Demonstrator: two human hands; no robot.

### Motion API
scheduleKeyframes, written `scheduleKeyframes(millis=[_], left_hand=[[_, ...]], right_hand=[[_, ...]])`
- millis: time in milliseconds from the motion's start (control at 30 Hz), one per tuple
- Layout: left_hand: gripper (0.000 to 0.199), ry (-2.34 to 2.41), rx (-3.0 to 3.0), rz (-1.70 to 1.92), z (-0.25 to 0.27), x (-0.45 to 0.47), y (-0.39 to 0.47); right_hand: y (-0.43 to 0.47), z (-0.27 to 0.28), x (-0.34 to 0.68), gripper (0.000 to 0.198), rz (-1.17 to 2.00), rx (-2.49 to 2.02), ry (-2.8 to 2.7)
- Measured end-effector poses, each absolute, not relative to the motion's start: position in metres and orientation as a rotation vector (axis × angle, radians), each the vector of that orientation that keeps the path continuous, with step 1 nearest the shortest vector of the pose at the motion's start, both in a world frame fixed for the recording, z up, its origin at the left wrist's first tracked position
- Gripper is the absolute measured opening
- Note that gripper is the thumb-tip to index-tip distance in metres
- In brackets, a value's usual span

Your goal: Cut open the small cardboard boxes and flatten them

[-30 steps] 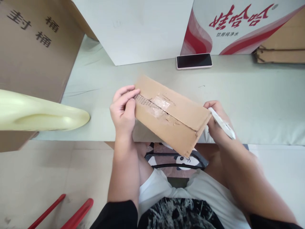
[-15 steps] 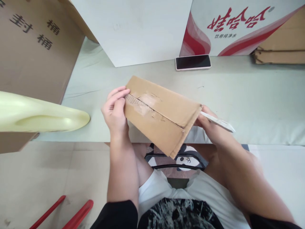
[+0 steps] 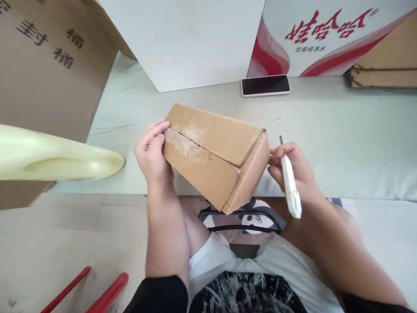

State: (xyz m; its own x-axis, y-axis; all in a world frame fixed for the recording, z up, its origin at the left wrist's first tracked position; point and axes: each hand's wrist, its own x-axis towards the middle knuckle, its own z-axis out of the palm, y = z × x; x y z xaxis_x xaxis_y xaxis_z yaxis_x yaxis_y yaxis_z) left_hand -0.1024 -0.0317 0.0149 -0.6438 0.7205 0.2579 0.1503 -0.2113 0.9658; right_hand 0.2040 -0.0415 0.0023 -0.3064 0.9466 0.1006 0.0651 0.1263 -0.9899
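A brown cardboard box (image 3: 208, 152) is held up tilted over the table's front edge, its slit seam and torn clear tape facing me. My left hand (image 3: 153, 148) grips its far left end, thumb on top and fingers around the edge. Close to the box's right end, my right hand (image 3: 295, 163) has its fingers closed around a white utility knife (image 3: 289, 187). The knife's thin grey blade points away from me, and its handle end points back toward my lap. Whether the right fingertips touch the box I cannot tell.
A phone (image 3: 265, 85) lies on the pale-covered table (image 3: 325, 117) before a white and red carton (image 3: 312, 48). Large brown cartons (image 3: 48, 74) stand at the left, behind a pale yellow curved object (image 3: 58, 154). Red bars (image 3: 107, 293) show at the lower left.
The box has turned so that its right end face shows more, and it has shifted slightly left. My right hand has swung the knife from pointing sideways to nearly upright in view.
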Motion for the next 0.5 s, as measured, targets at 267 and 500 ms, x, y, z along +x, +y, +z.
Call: scheduleKeyframes(millis=[267,500], left_hand=[[0.025,1.693,1.041,1.883,0.020,-0.100,-0.033],[0.029,1.783,1.074,1.650,0.029,-0.096,-0.037]], right_hand=[[-0.042,0.009,0.199,0.021,1.101,-1.084,-1.630],[-0.041,0.001,0.207,0.031,1.107,-1.037,-1.528]])
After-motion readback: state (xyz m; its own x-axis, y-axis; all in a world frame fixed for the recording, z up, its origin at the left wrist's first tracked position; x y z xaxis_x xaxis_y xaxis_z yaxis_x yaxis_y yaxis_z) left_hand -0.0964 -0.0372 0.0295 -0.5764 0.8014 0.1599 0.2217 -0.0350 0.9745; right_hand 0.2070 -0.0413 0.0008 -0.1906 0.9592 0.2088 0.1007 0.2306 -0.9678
